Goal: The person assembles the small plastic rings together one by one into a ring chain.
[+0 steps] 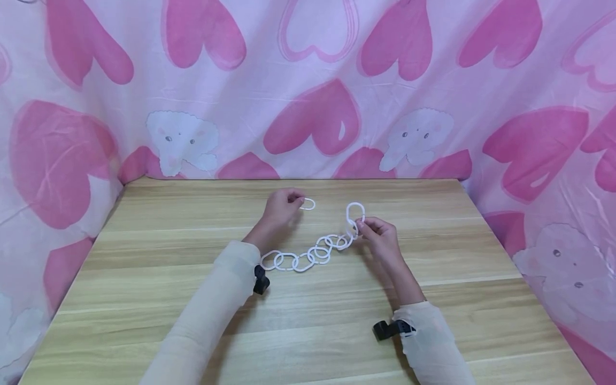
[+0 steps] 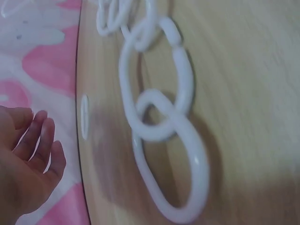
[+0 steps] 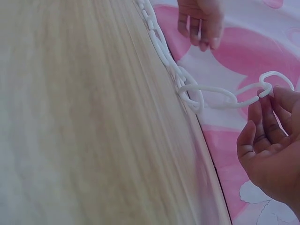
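A chain of white plastic links (image 1: 287, 261) runs over the wooden table, its left end beside my left sleeve. My right hand (image 1: 385, 240) pinches a link near the chain's right end, and the end link (image 1: 355, 204) stands up above the fingertips. In the right wrist view the right hand (image 3: 272, 140) holds the raised part of the chain (image 3: 211, 91). One loose white link (image 1: 309, 203) lies just right of my left hand's fingertips (image 1: 299, 200). The left hand (image 2: 28, 159) has loosely bent fingers, with a gap to that link (image 2: 85, 117) in the left wrist view.
The wooden table (image 1: 308, 331) has its far edge against a pink curtain (image 1: 250, 112) printed with hearts. More curtain hangs at the left and right sides. A black wrist camera (image 1: 260, 280) on the left arm sits close to the chain; another (image 1: 392, 329) is on the right wrist.
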Demonstrator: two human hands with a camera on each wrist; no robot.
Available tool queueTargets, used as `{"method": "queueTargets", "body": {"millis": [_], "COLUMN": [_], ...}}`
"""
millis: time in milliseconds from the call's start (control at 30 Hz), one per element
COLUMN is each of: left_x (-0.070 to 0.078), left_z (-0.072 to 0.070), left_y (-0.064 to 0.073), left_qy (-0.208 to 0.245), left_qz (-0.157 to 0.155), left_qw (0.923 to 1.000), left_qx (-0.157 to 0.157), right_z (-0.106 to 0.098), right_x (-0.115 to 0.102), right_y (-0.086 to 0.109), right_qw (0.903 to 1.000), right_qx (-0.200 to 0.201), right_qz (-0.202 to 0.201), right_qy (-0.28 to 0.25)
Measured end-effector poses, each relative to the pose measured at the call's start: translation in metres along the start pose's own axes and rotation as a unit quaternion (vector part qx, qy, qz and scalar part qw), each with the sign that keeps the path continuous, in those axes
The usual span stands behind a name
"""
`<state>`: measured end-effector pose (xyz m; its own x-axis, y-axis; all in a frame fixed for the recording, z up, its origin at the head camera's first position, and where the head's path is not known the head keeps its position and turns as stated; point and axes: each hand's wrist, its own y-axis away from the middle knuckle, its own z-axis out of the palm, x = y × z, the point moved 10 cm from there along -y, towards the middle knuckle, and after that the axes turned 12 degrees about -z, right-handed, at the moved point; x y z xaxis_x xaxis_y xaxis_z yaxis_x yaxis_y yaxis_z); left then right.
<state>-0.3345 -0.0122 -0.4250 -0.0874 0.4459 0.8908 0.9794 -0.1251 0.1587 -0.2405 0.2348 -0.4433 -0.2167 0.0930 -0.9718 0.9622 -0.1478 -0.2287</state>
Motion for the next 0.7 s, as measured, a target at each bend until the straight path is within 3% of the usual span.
{"method": "queueTargets", "body": {"millis": [267,333,400,500,700], "left_x": [-0.01,-0.01,-0.01,-0.011,-0.013], "left_z": [-0.005,-0.003,-0.001,0.002,0.005], "left_y": [-0.001,-0.002,-0.004,-0.007,-0.009], "left_qy": [-0.025,-0.06,-0.117,-0.2,-0.257], "left_qz": [0.003,0.016,0.032,0.055,0.075], "left_qw": [0.9997,0.998,0.9926,0.978,0.9629], "left_qx": [-0.002,-0.001,0.006,0.02,0.031], "right_z": [-0.001,-0.001,-0.001,-0.001,-0.001], "right_x": [0.001,0.001,0.0,-0.001,-0.001], "right_y": [0.001,0.001,0.001,0.0,0.0], "right_qw": [0.9999,0.9999,0.9999,0.9999,1.0], "right_qx": [-0.003,-0.002,-0.005,-0.004,-0.003], "right_qz": [0.011,0.013,0.012,0.008,0.005], "right_qy": [0.009,0.008,0.009,0.008,-0.001]}}
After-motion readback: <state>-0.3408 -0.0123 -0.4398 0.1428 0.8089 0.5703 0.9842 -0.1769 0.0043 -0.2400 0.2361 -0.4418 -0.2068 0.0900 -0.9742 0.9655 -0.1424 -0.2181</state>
